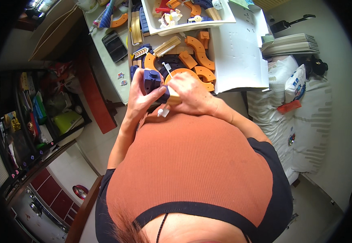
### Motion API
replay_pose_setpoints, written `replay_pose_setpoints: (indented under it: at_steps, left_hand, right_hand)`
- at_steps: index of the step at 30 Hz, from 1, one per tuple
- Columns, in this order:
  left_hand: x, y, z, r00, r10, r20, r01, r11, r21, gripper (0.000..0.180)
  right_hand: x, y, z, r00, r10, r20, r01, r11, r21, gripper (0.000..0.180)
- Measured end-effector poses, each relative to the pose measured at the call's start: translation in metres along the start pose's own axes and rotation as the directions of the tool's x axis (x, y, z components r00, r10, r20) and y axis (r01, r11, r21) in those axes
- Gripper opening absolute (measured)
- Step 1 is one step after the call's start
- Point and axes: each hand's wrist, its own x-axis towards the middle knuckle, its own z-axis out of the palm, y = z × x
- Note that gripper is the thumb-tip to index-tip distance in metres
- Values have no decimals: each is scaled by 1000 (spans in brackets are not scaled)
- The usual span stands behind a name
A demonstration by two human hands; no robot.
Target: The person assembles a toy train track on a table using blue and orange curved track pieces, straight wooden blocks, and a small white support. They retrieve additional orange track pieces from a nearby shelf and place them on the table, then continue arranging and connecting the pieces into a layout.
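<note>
Close to my chest, my left hand (pixel 137 97) is closed around a dark blue toy block (pixel 151 77) with a round knob on top. A tan block (pixel 173 97) adjoins the blue one's lower end; whether they are joined I cannot tell. My right hand (pixel 194 93) has its fingers closed against the tan block. A thin white stick with a small flag-like end (pixel 167 68) sticks up by the right fingertips. Below the hands a small white piece (pixel 162 112) shows against my shirt; what it is fixed to is hidden.
Orange curved track pieces (pixel 200 52) and more blocks fill a cardboard box (pixel 241 60) on the table ahead. A white tray (pixel 190 28) of toy parts rests at its far side. A black phone (pixel 115 46) lies left; a bed (pixel 311 121) stands right, shelves (pixel 34 109) left.
</note>
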Motion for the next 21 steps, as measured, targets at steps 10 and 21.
replay_pose_setpoints:
  at_steps: [10,21]
  left_hand:
    - [-20,-7,-1,970,-5,-243,-95,912,-399,16]
    - [-22,0,-6,980,-39,-193,-19,956,-291,11]
  right_hand:
    - [-2,-41,43,971,231,69,-239,959,155,46]
    - [8,-56,20,925,307,224,-339,933,121,43]
